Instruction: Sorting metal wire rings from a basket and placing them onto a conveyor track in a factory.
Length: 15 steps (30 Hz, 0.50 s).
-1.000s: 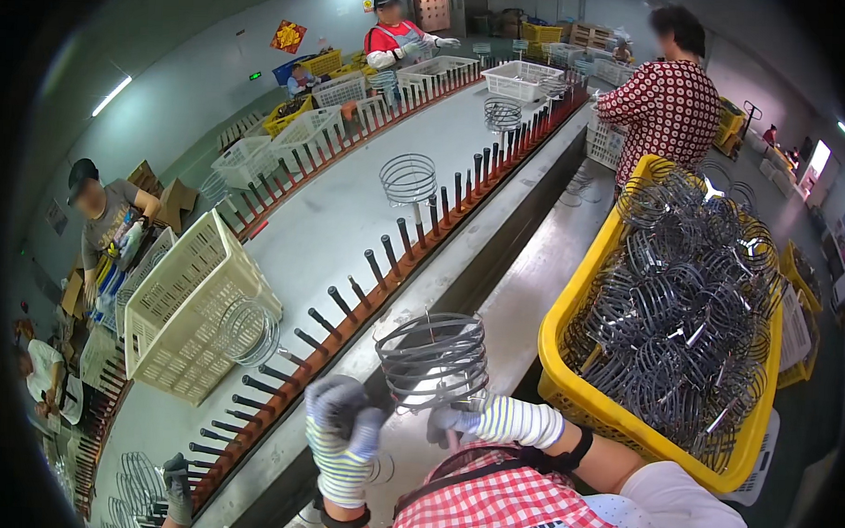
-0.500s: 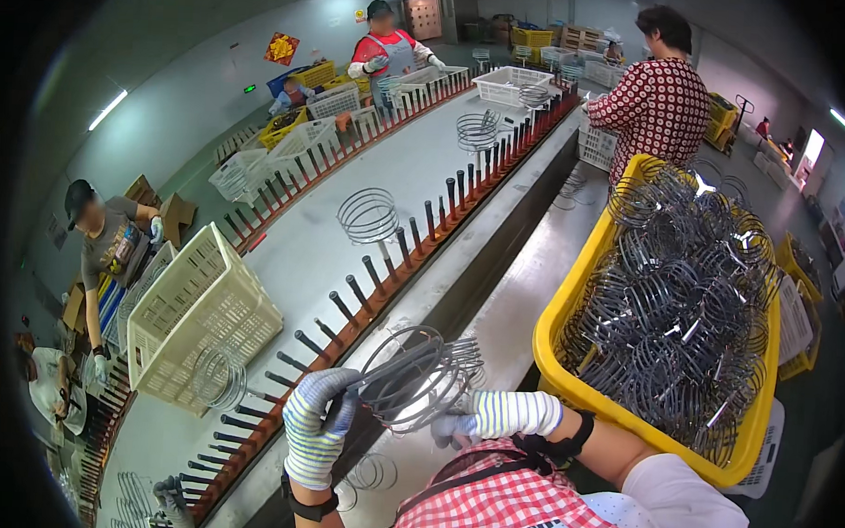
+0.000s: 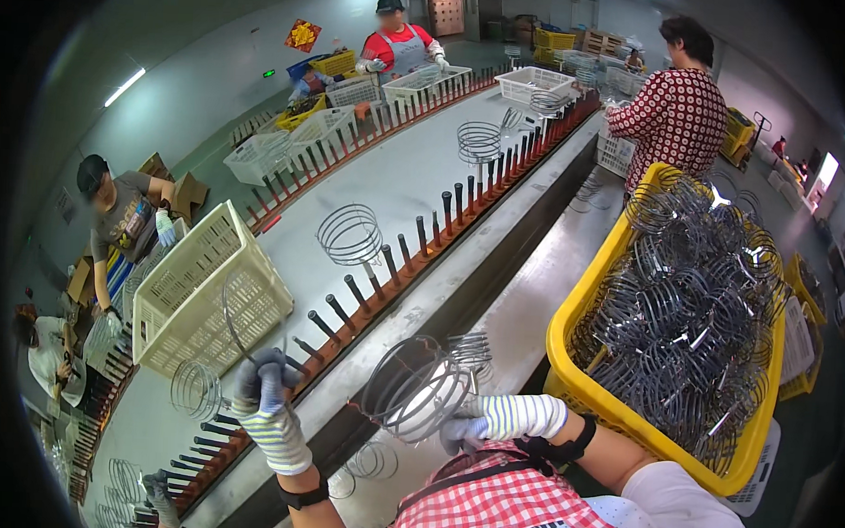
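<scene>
My left hand [image 3: 270, 412], in a striped glove with grey fingertips, is closed at the edge of the long table. A thin curved dark wire ring [image 3: 226, 315] rises from its fingers, blurred and seen against a white crate. In front of my apron my right hand [image 3: 510, 420] grips several loose dark wire coils [image 3: 409, 375] by their lower right side; its fingertips are partly hidden. Just beyond them stands a small stack of wire coils [image 3: 471, 349] on the metal ledge. One wire coil [image 3: 349, 233] sits on a post of the near rail, ahead of my hands.
A yellow crate [image 3: 570, 297] heaped with dark wire coils stands at my right. Black-tipped posts [image 3: 324, 323] line the table [image 3: 425, 190]. A white crate [image 3: 207, 298] rests at the left. Co-workers stand around the table; a gloved hand [image 3: 160, 502] shows at lower left.
My left hand has moved left, away from the coils in my right hand, taking a wire ring with it. My right hand keeps its hold. The view has shifted slightly.
</scene>
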Motion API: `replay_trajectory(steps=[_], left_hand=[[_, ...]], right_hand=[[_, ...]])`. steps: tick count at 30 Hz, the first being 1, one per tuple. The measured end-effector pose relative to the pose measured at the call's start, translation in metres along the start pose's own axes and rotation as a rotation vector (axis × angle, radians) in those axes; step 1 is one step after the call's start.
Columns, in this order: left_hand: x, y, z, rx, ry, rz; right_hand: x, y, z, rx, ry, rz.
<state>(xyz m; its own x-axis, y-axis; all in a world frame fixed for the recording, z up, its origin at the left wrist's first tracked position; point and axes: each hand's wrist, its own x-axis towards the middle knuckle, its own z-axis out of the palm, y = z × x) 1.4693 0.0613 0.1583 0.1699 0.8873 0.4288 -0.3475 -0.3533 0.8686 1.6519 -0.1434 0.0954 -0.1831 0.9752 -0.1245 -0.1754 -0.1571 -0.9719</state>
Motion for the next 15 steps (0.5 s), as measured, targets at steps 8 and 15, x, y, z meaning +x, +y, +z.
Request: replay_trajectory(steps=[8,15], left_hand=[[-0.12,-0.23,-0.086,0.657,-0.601,-0.576],[-0.163,-0.305,-0.07,1.12,-0.725,-0.292]], right_hand=[[-0.009,-0.001,-0.05,-0.029,0.006,-0.04],[-0.012,-0.01,-0.096,0.168,0.031,0.067]])
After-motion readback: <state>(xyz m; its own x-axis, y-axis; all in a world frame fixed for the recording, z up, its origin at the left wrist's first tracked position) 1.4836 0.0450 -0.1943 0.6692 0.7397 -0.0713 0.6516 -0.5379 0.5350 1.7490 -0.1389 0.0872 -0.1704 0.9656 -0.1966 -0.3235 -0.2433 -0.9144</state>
